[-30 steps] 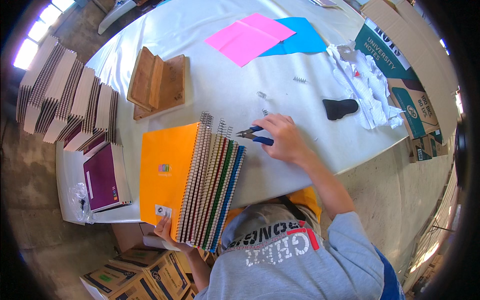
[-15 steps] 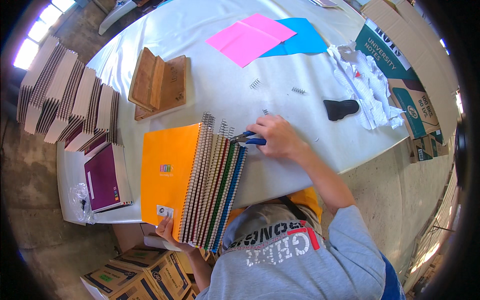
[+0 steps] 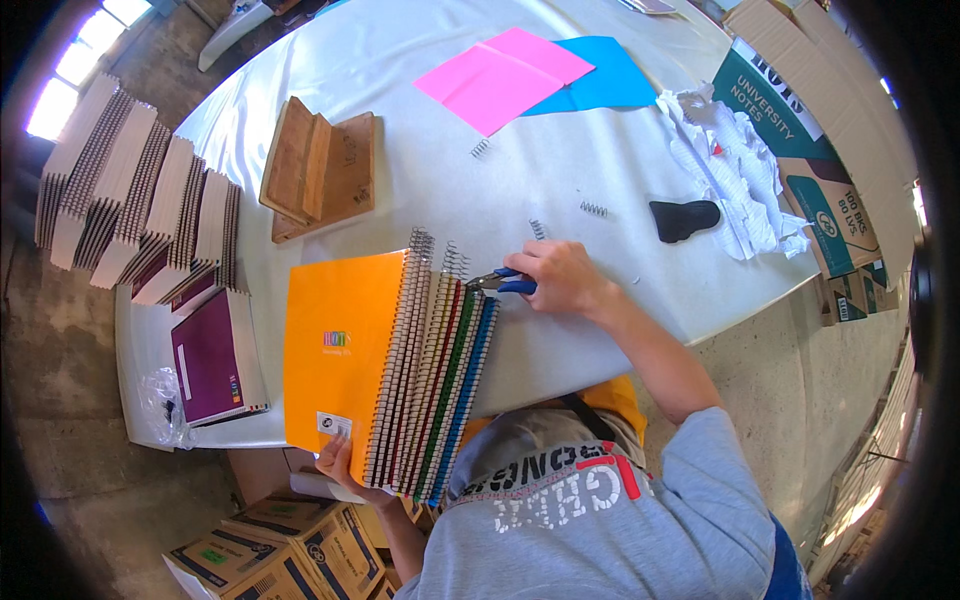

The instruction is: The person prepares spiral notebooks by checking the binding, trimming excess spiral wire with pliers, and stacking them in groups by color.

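Note:
My left hand (image 3: 340, 462) grips the lower corner of a slanted stack of spiral notebooks (image 3: 345, 350), thumb side by a white label on the orange front cover. Behind it, red, green and blue cover edges show among the rows of wire coils. Long loose coil ends (image 3: 455, 262) stick out past the top of several spines. My right hand (image 3: 560, 277) is closed round blue-handled cutting pliers (image 3: 515, 285), whose jaws are at the top of the coils near the green notebook. Whether the jaws are closed on wire is too small to tell. Cut coil pieces (image 3: 594, 209) lie on the table beyond.
A wooden stand (image 3: 325, 170) is behind the stack. Notebook piles (image 3: 130, 190) and a purple notebook (image 3: 208, 355) stand at left. Pink (image 3: 505, 80) and blue sheets (image 3: 600, 75) lie at the back; a black object (image 3: 684, 220), crumpled paper (image 3: 735, 165) and cartons (image 3: 765, 110) are at right.
One loose coil piece has shifted back and left on the table, and another has come nearer. My hands keep their hold, with the pliers still at the coil tops.

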The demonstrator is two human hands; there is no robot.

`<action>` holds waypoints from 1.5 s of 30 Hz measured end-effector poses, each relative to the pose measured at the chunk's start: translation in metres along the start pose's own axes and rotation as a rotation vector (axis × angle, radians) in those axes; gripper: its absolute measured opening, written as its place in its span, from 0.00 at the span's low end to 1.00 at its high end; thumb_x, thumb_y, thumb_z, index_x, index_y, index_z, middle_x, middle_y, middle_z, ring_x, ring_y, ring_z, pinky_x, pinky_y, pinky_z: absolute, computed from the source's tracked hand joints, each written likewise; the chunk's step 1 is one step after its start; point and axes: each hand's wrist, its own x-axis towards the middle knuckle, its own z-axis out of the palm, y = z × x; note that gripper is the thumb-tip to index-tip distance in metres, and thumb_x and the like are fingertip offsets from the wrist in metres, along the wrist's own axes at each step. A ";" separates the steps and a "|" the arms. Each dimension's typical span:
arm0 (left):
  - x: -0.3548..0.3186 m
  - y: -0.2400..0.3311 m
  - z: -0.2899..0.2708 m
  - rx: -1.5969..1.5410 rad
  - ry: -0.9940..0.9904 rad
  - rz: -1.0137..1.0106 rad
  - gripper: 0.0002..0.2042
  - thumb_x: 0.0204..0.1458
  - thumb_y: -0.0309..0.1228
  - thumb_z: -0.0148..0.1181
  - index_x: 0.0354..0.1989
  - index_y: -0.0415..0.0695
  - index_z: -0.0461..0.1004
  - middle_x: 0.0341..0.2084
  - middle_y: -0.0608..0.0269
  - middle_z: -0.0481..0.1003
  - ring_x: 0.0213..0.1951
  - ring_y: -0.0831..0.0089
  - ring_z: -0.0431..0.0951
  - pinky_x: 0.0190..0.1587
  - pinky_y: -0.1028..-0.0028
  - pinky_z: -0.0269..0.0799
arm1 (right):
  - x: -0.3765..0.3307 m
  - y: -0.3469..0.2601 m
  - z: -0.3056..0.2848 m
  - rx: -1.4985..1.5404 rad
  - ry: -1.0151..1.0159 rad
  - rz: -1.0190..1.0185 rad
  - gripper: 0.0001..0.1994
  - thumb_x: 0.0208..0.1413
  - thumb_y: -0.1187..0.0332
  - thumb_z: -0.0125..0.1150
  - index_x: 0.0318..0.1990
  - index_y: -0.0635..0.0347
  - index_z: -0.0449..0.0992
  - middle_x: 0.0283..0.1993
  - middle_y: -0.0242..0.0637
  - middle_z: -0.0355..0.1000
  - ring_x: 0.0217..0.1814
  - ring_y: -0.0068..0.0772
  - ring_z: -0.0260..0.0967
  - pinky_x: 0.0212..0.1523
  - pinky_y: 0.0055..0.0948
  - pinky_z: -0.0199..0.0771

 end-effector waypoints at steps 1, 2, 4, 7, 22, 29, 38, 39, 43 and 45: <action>0.000 0.000 0.000 0.011 -0.005 0.003 0.19 0.46 0.35 0.61 0.45 0.44 0.63 0.38 0.59 0.63 0.45 0.65 0.64 0.51 0.65 0.60 | 0.001 -0.002 -0.004 -0.042 0.000 -0.020 0.15 0.35 0.68 0.61 0.36 0.51 0.74 0.28 0.34 0.67 0.33 0.38 0.69 0.32 0.36 0.69; 0.000 -0.001 0.000 0.011 -0.004 0.003 0.19 0.46 0.35 0.61 0.45 0.44 0.63 0.38 0.59 0.63 0.45 0.65 0.64 0.51 0.65 0.60 | 0.001 -0.004 -0.007 -0.083 0.001 -0.039 0.16 0.35 0.68 0.61 0.37 0.51 0.73 0.29 0.34 0.68 0.35 0.38 0.69 0.34 0.36 0.68; 0.000 -0.001 0.000 -0.004 -0.007 -0.004 0.20 0.46 0.35 0.61 0.45 0.43 0.63 0.39 0.59 0.63 0.46 0.64 0.64 0.51 0.64 0.59 | 0.005 -0.007 -0.010 -0.094 -0.011 -0.038 0.14 0.35 0.68 0.62 0.35 0.52 0.73 0.30 0.35 0.68 0.36 0.38 0.68 0.37 0.36 0.68; 0.001 0.001 -0.001 0.013 -0.015 0.009 0.20 0.46 0.36 0.60 0.45 0.43 0.62 0.39 0.59 0.63 0.45 0.64 0.63 0.51 0.63 0.60 | 0.005 -0.007 -0.009 -0.103 0.021 -0.073 0.12 0.35 0.68 0.62 0.33 0.53 0.73 0.30 0.35 0.68 0.38 0.38 0.68 0.39 0.36 0.68; -0.002 -0.003 0.001 -0.003 0.038 0.014 0.19 0.46 0.34 0.61 0.44 0.43 0.64 0.38 0.58 0.64 0.44 0.64 0.65 0.50 0.64 0.61 | 0.007 -0.002 -0.012 0.005 -0.089 0.023 0.13 0.35 0.68 0.61 0.34 0.51 0.74 0.29 0.35 0.68 0.36 0.38 0.68 0.37 0.36 0.68; 0.000 -0.001 0.003 -0.007 0.020 0.025 0.19 0.47 0.36 0.60 0.44 0.43 0.64 0.38 0.59 0.63 0.45 0.64 0.64 0.50 0.65 0.60 | 0.010 -0.004 -0.008 0.029 0.032 -0.041 0.19 0.38 0.65 0.61 0.43 0.50 0.72 0.39 0.34 0.68 0.46 0.35 0.65 0.50 0.36 0.60; -0.003 -0.006 0.002 -0.019 0.026 -0.009 0.19 0.47 0.35 0.61 0.44 0.43 0.64 0.37 0.59 0.63 0.45 0.65 0.64 0.51 0.65 0.61 | 0.013 -0.006 -0.003 0.052 -0.052 -0.006 0.12 0.39 0.66 0.60 0.36 0.52 0.73 0.32 0.35 0.68 0.41 0.37 0.67 0.41 0.36 0.66; -0.001 -0.003 0.003 -0.016 0.022 0.000 0.19 0.46 0.34 0.61 0.44 0.43 0.63 0.37 0.59 0.63 0.44 0.65 0.64 0.50 0.65 0.61 | 0.013 -0.005 -0.001 0.053 -0.052 -0.008 0.12 0.39 0.66 0.60 0.36 0.52 0.73 0.32 0.35 0.68 0.41 0.37 0.67 0.41 0.36 0.66; -0.003 -0.003 0.002 0.032 0.017 0.020 0.19 0.46 0.34 0.61 0.44 0.44 0.63 0.37 0.60 0.64 0.43 0.65 0.64 0.49 0.65 0.60 | 0.011 -0.011 -0.003 0.064 -0.161 0.103 0.13 0.38 0.67 0.60 0.35 0.53 0.73 0.32 0.35 0.68 0.40 0.38 0.68 0.40 0.35 0.67; -0.002 -0.003 0.002 0.031 0.022 0.024 0.19 0.46 0.34 0.61 0.44 0.44 0.63 0.37 0.60 0.64 0.43 0.65 0.64 0.49 0.65 0.60 | 0.011 -0.010 -0.005 0.096 -0.177 0.156 0.14 0.37 0.67 0.61 0.36 0.53 0.73 0.33 0.35 0.69 0.41 0.37 0.68 0.42 0.36 0.66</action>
